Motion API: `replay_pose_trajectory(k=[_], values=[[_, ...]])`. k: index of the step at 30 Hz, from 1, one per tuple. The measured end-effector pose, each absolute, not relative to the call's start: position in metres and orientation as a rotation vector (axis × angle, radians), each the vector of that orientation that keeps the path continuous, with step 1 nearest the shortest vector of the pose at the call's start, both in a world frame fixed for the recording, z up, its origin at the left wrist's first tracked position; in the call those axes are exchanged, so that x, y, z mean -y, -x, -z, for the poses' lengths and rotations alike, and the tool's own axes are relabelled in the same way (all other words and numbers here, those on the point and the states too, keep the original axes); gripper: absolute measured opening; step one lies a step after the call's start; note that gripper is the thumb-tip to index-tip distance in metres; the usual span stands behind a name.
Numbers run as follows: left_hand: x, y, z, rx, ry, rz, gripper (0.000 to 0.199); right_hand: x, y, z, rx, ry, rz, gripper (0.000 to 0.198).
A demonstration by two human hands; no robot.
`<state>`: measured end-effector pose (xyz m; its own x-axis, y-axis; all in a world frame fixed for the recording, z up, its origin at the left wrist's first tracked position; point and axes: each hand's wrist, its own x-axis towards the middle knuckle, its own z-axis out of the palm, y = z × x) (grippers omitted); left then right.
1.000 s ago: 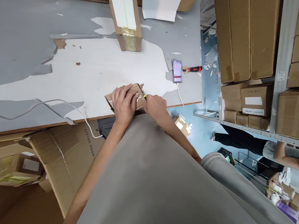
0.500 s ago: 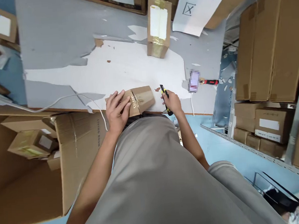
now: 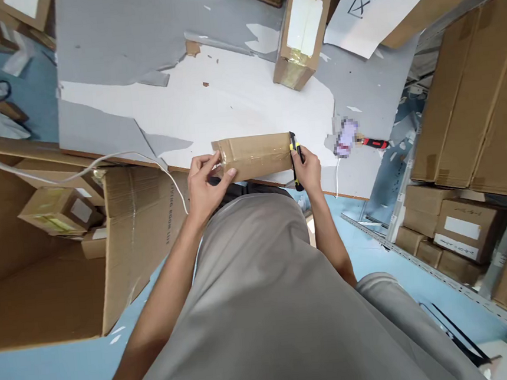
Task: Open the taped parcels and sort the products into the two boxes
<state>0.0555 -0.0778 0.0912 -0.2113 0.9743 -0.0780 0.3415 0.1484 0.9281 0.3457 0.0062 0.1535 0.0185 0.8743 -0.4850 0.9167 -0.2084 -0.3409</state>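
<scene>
A small brown cardboard box (image 3: 257, 154) with clear tape lies at the table's near edge, close to my body. My left hand (image 3: 206, 182) grips its left end, thumb on the near side and fingers at the far corner. In my right hand (image 3: 308, 170) is a black and yellow utility knife (image 3: 296, 162), held upright against the box's right end. The fingers of that hand are wrapped round the knife's handle. Whether the blade is out cannot be made out.
A taped box (image 3: 300, 38) stands farther back on the table (image 3: 111, 42). To the right lie a blurred phone (image 3: 346, 137) on a cable and a red-black handle (image 3: 374, 143). A large open carton (image 3: 142, 235) holding boxes is at left; shelves of boxes (image 3: 467, 100) line the right.
The small box has been turned, and its long side now faces up. My left hand has shifted from lying on top to gripping its left end. The knife now meets its right end.
</scene>
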Motion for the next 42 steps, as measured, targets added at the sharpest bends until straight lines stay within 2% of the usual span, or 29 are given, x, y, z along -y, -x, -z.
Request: replay_pose_trajectory(k=[5,10,13,18,24,32,42], values=[[0.04,-0.088,-0.056,-1.485,-1.182,-1.031,0.081,0.001,-0.371,-0.165,-1.765,-2.362,0.79,0.044],[0.03,-0.096,-0.022,-1.473,-1.168,-0.993,0.077,0.008,-0.375,-0.168,-1.738,-2.291,0.781,0.047],[0.035,-0.093,-0.013,-1.483,-1.168,-0.984,0.078,0.005,-0.365,-0.182,-1.713,-2.239,0.67,0.051],[0.043,-0.093,-0.012,-1.473,-1.133,-1.011,0.069,-0.006,-0.326,-0.204,-2.009,-1.885,0.706,0.052],[0.042,-0.096,-0.015,-1.479,-1.107,-1.021,0.067,-0.015,-0.285,-0.199,-2.119,-1.463,0.708,0.052],[0.041,-0.095,-0.023,-1.471,-1.129,-1.02,0.056,-0.024,-0.273,-0.199,-2.093,-1.325,0.626,0.053],[0.039,-0.093,-0.022,-1.466,-1.097,-0.991,0.058,-0.026,-0.268,-0.195,-2.151,-1.229,0.558,0.054]])
